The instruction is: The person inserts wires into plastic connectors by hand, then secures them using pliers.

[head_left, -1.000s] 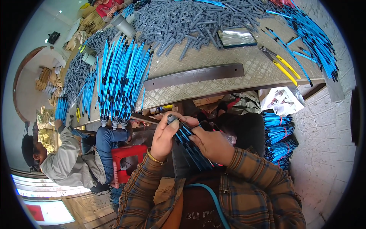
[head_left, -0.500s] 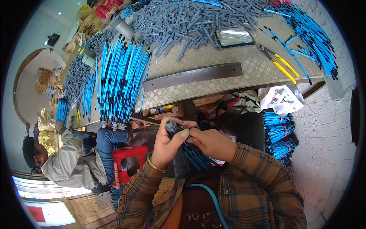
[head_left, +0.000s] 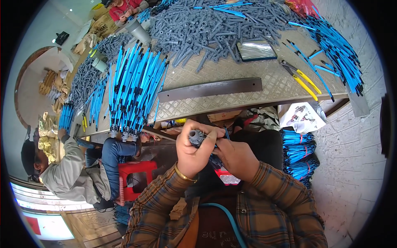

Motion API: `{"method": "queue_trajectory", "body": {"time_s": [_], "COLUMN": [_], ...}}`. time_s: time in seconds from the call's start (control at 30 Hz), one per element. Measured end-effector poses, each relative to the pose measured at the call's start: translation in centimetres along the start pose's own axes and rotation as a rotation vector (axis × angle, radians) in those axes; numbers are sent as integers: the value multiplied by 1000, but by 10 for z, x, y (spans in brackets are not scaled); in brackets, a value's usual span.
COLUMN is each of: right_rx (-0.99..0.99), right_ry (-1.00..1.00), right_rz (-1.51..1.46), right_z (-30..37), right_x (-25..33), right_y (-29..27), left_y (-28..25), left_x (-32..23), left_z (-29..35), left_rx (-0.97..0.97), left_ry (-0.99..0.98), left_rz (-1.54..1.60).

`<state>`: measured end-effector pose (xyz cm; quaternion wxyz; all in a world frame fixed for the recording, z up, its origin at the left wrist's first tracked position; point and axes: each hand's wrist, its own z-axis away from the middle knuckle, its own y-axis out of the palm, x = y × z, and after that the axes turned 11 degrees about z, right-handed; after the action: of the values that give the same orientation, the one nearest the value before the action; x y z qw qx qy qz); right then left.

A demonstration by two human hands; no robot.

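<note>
My left hand (head_left: 191,152) is closed round a grey plastic tubular fitting (head_left: 196,138), its round hollow end pointing up at me. Close against it, my right hand (head_left: 237,158) has its fingers curled in at the fitting's lower side. A thin blue piece (head_left: 226,132) sticks up between the two hands. Dark thin tubes run down below the fingers, mostly covered by the hands. What exactly the right fingers grip is hidden.
On the patterned table lie a brown metal bar (head_left: 211,89), yellow-handled cutters (head_left: 304,80), a pile of grey fittings (head_left: 198,31), a dark-framed tray (head_left: 257,50) and blue tube bundles (head_left: 134,87). One co-worker (head_left: 78,169) sits left by a red stool (head_left: 134,175); another (head_left: 123,12) works at the far end.
Both hands have shifted slightly right, and the fitting's open end now faces up toward me. The blue-black tubes that fanned out below are now largely hidden. My view has shifted slightly.
</note>
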<state>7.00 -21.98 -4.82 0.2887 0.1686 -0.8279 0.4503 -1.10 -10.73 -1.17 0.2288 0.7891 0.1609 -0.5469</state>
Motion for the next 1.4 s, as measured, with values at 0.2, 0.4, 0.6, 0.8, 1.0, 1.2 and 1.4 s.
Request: {"method": "queue_trajectory", "body": {"time_s": [0.2,0.4,0.6,0.8,1.0,1.2,1.4], "right_rx": [85,190,-277,-131,140,252,260], "right_ry": [214,62,180,205,766,-221,-348], "right_rz": [32,364,1058,1135,-303,656,766], "right_z": [39,23,5,5,30,17,7], "right_x": [-23,-44,-137,-175,-80,-47,-51], "right_y": [49,-19,-176,-179,-171,-119,-104], "left_y": [-9,-18,-19,-11,-24,-15,-18], "left_x": [43,42,67,67,60,55,47], "left_z": [19,14,19,35,36,32,32], "left_rx": [31,-65,125,335,311,359,420], "left_ry": [-148,-217,-94,-366,-463,-461,-473], "left_rz": [-32,54,-45,-4,91,144,-19]}}
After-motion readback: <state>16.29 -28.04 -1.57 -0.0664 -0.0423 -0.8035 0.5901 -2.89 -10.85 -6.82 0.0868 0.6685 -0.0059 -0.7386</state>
